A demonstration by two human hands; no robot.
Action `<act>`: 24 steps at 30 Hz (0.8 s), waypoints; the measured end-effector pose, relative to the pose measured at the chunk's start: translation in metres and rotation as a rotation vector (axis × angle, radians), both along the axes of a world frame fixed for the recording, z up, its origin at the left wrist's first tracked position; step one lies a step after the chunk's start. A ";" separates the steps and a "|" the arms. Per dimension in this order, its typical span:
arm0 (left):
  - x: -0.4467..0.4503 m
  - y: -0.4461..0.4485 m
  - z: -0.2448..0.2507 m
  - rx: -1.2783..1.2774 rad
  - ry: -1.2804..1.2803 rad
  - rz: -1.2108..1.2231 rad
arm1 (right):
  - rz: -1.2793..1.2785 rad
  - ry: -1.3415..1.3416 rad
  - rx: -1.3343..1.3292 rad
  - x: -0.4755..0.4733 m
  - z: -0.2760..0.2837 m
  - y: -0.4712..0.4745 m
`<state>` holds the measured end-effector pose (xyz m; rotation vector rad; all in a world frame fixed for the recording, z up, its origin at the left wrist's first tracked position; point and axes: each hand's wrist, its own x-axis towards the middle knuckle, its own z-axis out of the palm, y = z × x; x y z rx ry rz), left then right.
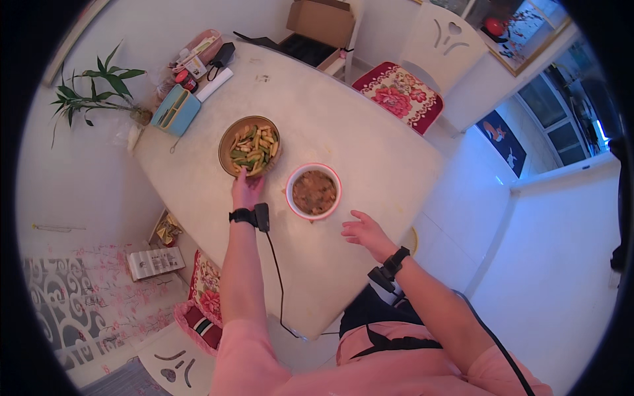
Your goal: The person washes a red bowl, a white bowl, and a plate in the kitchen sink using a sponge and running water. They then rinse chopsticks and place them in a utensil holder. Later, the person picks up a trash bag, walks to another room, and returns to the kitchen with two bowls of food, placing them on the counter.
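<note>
A round brown bowl (225,155) of cut green and pale yellow vegetable pieces (254,147) stands on the pale table (366,143). My left hand (245,190) touches the near side of this bowl, one fingertip at its rim; whether it grips the bowl is unclear. To the right stands a white bowl (339,190) with a red rim, filled with a brown, chunky stew-like food (314,192). My right hand (367,234) hovers right of and nearer than the white bowl, fingers apart, holding nothing. Each wrist wears a black strap with a small device.
At the table's far left are a blue organizer box (179,113), a red-lidded jar (186,80), a white roll (214,85) and a pink basket (204,43). A potted plant (119,94) leans there. Behind the table, a chair holds an open cardboard box (317,37); another has a floral cushion (396,96).
</note>
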<state>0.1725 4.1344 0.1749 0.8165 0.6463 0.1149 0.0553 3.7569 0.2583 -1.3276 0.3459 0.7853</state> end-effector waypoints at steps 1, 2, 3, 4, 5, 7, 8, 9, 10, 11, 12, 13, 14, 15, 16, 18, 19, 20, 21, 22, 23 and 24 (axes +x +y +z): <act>0.003 0.000 -0.002 0.053 -0.026 -0.019 | -0.012 0.003 0.023 0.017 -0.004 0.009; -0.001 -0.001 -0.003 0.049 -0.044 -0.002 | -0.012 0.013 0.039 0.022 -0.008 0.018; -0.002 -0.002 -0.002 0.055 -0.024 0.022 | -0.020 0.026 0.044 0.030 -0.011 0.026; -0.005 -0.004 -0.001 0.086 -0.028 0.025 | 0.032 0.029 0.103 0.036 -0.014 0.030; -0.008 -0.007 0.002 0.109 -0.017 0.044 | 0.035 0.045 0.145 0.040 -0.017 0.035; -0.012 -0.010 0.007 0.138 -0.003 0.075 | -0.005 0.109 0.174 0.045 -0.023 0.040; -0.013 -0.012 0.010 0.164 -0.012 0.081 | -0.031 0.121 0.220 0.047 -0.026 0.041; -0.014 -0.013 0.014 0.180 0.020 0.098 | -0.026 0.131 0.226 0.048 -0.028 0.041; -0.017 -0.014 0.017 0.194 0.024 0.106 | -0.037 0.141 0.220 0.048 -0.030 0.041; -0.020 -0.014 0.021 0.200 0.025 0.113 | -0.050 0.148 0.214 0.050 -0.032 0.041; -0.026 -0.012 0.025 0.224 0.015 0.113 | -0.053 0.141 0.239 0.049 -0.033 0.041; -0.032 -0.009 0.030 0.238 0.005 0.115 | -0.056 0.131 0.262 0.050 -0.034 0.041; -0.043 -0.005 0.036 0.235 0.022 0.123 | -0.064 0.142 0.256 0.049 -0.035 0.041; -0.054 -0.001 0.042 0.231 -0.015 0.105 | -0.068 0.125 0.253 0.049 -0.035 0.042; -0.067 0.004 0.051 0.215 -0.025 0.095 | -0.075 0.127 0.226 0.049 -0.036 0.043; -0.099 0.014 0.070 0.187 -0.035 0.091 | -0.099 0.116 0.187 0.049 -0.036 0.047; -0.119 0.016 0.081 0.181 -0.025 0.108 | -0.114 0.105 0.176 0.049 -0.036 0.049; -0.142 0.016 0.093 0.192 -0.040 0.128 | -0.122 0.101 0.157 0.050 -0.037 0.050; -0.164 0.013 0.104 0.207 -0.075 0.158 | -0.130 0.075 0.155 0.049 -0.038 0.051; -0.186 0.009 0.115 0.247 -0.043 0.190 | -0.131 0.058 0.139 0.050 -0.039 0.052; -0.209 0.004 0.127 0.285 -0.032 0.220 | -0.131 0.045 0.123 0.050 -0.041 0.052; -0.233 -0.002 0.138 0.333 -0.005 0.244 | -0.131 0.039 0.121 0.050 -0.042 0.052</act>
